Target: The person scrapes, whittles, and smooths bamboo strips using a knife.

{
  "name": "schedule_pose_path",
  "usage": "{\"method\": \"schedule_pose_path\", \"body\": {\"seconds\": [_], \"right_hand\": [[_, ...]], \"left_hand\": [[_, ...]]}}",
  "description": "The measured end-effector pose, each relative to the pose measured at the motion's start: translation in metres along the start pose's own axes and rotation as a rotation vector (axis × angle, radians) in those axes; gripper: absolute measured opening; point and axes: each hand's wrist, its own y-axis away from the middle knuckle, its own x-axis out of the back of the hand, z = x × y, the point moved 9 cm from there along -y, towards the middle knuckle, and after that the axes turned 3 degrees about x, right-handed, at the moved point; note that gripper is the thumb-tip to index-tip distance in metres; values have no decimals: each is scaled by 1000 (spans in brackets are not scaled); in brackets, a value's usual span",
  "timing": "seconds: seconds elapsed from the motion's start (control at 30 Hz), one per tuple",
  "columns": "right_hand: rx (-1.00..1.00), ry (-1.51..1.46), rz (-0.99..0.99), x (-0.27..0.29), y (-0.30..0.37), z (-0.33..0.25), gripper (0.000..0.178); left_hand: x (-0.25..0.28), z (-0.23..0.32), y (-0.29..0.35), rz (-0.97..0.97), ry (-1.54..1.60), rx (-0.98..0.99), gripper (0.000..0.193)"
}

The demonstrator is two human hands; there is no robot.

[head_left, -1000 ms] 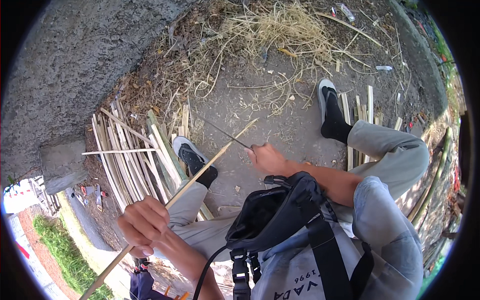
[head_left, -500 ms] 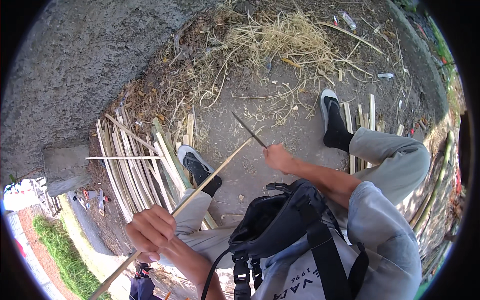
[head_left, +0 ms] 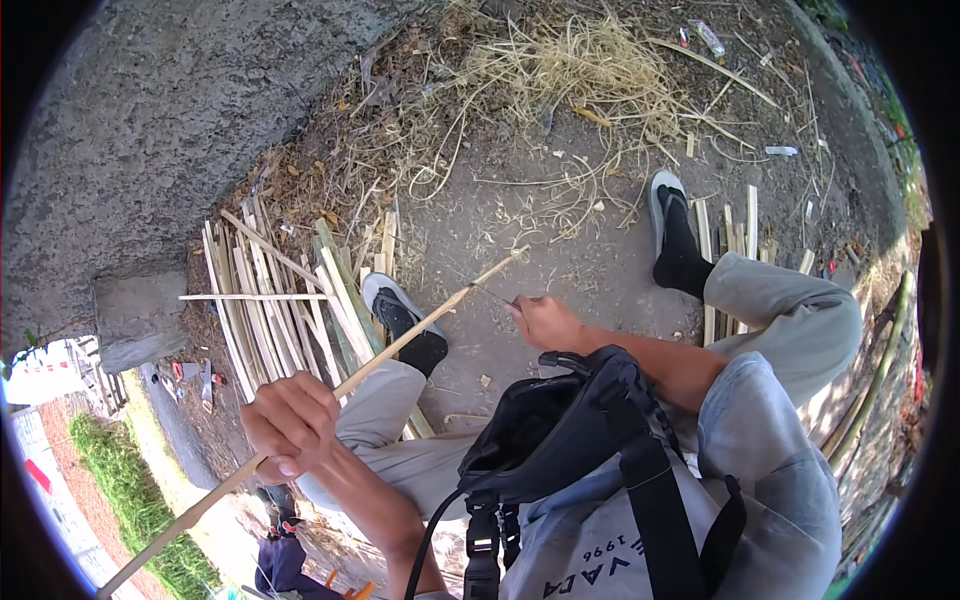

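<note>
A long, thin bamboo strip [head_left: 405, 340] slants from the lower left up toward the middle. My left hand [head_left: 292, 428] is wrapped round it, over my left leg. My right hand [head_left: 548, 325] is closed on the handle of a knife [head_left: 493, 296], the handle mostly hidden by the fingers. The thin dark blade reaches the strip a little below its far end, where it seems to touch; beyond that the blade is hard to make out. Small frayed bits show along the strip near the blade and at its tip.
Split bamboo pieces [head_left: 262, 330] lie in a pile left of my left foot [head_left: 400, 318]. More pieces [head_left: 740, 235] lie by my right foot [head_left: 672, 228]. Curly shavings [head_left: 575, 85] are heaped ahead, below a rough grey wall [head_left: 170, 130]. An unzipped black bag [head_left: 560, 425] hangs before my chest.
The strip's far end now reaches up past the knife, whose blade has come from beyond the tip onto the strip. My left hand has shifted slightly left and up.
</note>
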Motion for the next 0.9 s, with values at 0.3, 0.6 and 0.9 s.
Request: {"method": "schedule_pose_path", "body": {"seconds": [0.3, 0.6, 0.9], "right_hand": [[-66, 342, -169, -30, -7, 59, 31], [-288, 332, -25, -27, 14, 175, 30], [-401, 312, -93, 3, 42, 152, 28]], "left_hand": [[-3, -6, -6, -24, 4, 25, 41], [10, -6, -13, -35, 30, 36, 38], [7, -6, -13, 22, 4, 51, 34]]}}
